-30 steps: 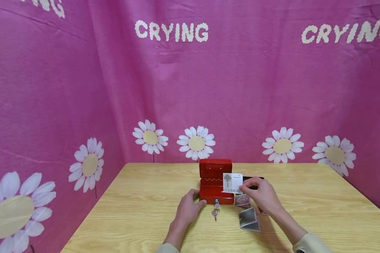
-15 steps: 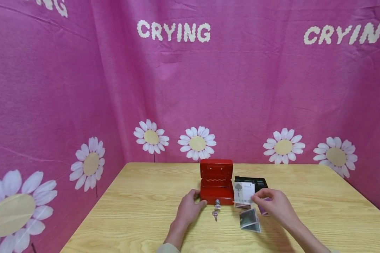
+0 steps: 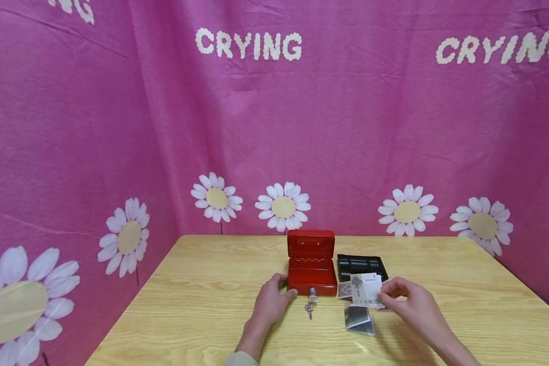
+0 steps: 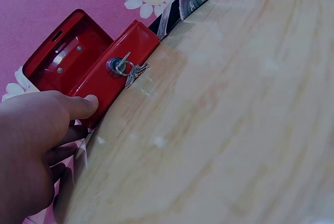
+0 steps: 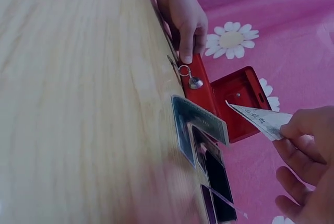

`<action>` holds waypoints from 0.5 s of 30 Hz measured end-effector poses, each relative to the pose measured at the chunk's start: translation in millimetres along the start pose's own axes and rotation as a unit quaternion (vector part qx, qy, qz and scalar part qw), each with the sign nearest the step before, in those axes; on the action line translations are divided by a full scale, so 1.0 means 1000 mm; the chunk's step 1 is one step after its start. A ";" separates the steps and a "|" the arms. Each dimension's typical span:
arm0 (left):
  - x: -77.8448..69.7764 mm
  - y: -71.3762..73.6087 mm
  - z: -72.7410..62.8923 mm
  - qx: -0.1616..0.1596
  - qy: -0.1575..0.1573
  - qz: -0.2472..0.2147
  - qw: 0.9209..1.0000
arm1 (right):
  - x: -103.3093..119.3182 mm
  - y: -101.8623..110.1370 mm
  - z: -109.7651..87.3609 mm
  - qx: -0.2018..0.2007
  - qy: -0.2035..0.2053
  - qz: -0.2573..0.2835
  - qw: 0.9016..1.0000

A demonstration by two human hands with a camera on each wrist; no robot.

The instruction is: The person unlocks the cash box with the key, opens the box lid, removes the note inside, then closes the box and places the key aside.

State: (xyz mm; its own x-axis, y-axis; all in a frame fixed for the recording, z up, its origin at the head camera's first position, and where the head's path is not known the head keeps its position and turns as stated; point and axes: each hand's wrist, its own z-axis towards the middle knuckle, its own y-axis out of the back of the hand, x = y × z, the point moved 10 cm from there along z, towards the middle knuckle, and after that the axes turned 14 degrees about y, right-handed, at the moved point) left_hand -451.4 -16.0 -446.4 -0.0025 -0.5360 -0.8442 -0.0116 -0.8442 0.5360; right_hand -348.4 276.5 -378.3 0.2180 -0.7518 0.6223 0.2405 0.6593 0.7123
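A red cash box (image 3: pixel 312 288) stands on the wooden table with its lid raised and its inside bare. My left hand (image 3: pixel 271 300) holds its front left corner, the thumb (image 4: pixel 84 107) lying on the front face. Keys on a ring (image 4: pixel 133 71) hang from the lock, beside that thumb in the left wrist view. Between thumb and forefinger, my right hand (image 3: pixel 409 302) pinches a folded pale banknote (image 3: pixel 368 290), up off the table to the right of the box. In the right wrist view the banknote (image 5: pixel 263 121) appears edge-on in front of the raised lid.
A black compartment tray (image 3: pixel 360 264) lies right of the cash box. Below it are folded banknotes: a dark one (image 3: pixel 358 319) standing bent nearest me, a brownish one (image 3: pixel 344 290) against the box side, and a purple one (image 5: pixel 207 203). Pink cloth with daisies (image 3: pixel 283 207) hangs behind the table.
My right hand has moved right and toward me with the banknote, from over the cash box to over the other folded notes, uncovering the black tray. My left hand stays at the box corner.
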 end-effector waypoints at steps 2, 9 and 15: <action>-0.001 0.001 -0.001 0.001 -0.003 -0.001 1.000 | -0.003 0.001 -0.002 0.001 -0.006 0.001 1.000; -0.003 0.001 -0.002 0.004 -0.003 -0.006 1.000 | -0.015 0.007 -0.009 0.013 -0.023 0.005 1.000; -0.003 0.001 -0.003 0.002 -0.003 -0.007 1.000 | -0.026 0.016 -0.015 0.018 -0.015 -0.019 1.000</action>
State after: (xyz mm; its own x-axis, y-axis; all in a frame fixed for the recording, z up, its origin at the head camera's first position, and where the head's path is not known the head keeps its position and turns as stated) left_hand -448.8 -15.6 -443.4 -0.0085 -0.5243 -0.8515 -0.0151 -0.8513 0.5244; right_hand -335.7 306.9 -387.8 0.1814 -0.7765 0.6034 0.2129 0.6300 0.7468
